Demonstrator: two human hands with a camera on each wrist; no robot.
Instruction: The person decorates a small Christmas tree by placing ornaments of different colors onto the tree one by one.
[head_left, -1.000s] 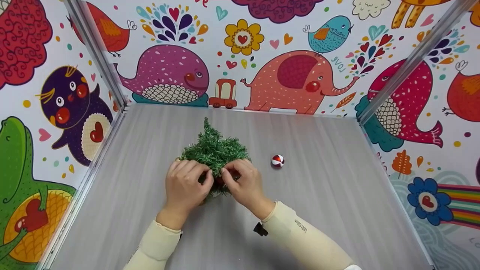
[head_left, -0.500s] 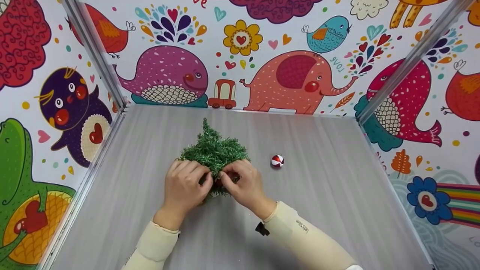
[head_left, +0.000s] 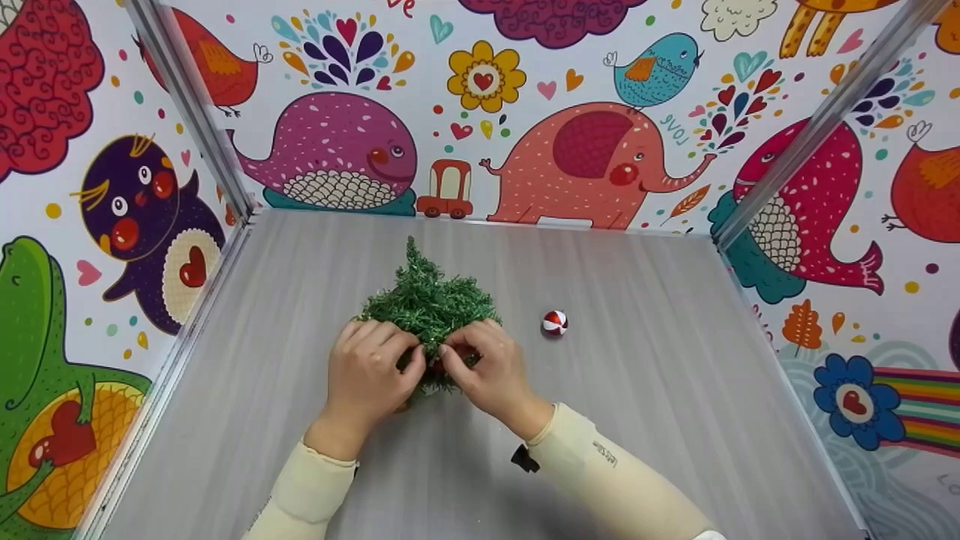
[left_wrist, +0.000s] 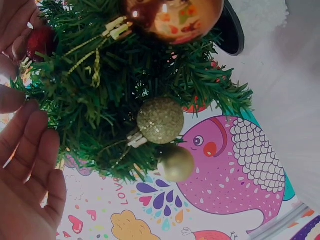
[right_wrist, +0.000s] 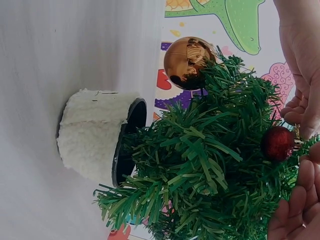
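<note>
A small artificial Christmas tree (head_left: 427, 296) hung with baubles stands between both hands. At its near side, a glittery red bauble (right_wrist: 278, 143) with a gold cap hangs among the branches. My left hand (head_left: 371, 371) pinches at the bauble's hanging string, thumb against forefinger. Close beside it, my right hand (head_left: 487, 367) pinches at the same string, its fingertips (right_wrist: 312, 155) right by the cap. Exactly what each fingertip grips, I cannot tell. Other baubles on the tree are a shiny copper one (left_wrist: 175, 17), a glittery gold one (left_wrist: 160, 120) and a matte gold one (left_wrist: 176, 164).
A red and white bauble (head_left: 555, 322) lies on the grey table (head_left: 637, 390), right of the tree. The tree's white-wrapped pot (right_wrist: 95, 135) has a black rim. Cartoon-printed panels (head_left: 480, 135) with metal edge strips (head_left: 191, 112) enclose the table's back and sides.
Hardly anything differs. Both hands stay at the same spot on the tree, with only slight shifts of the fingers and forearms. The red and white bauble lies still.
</note>
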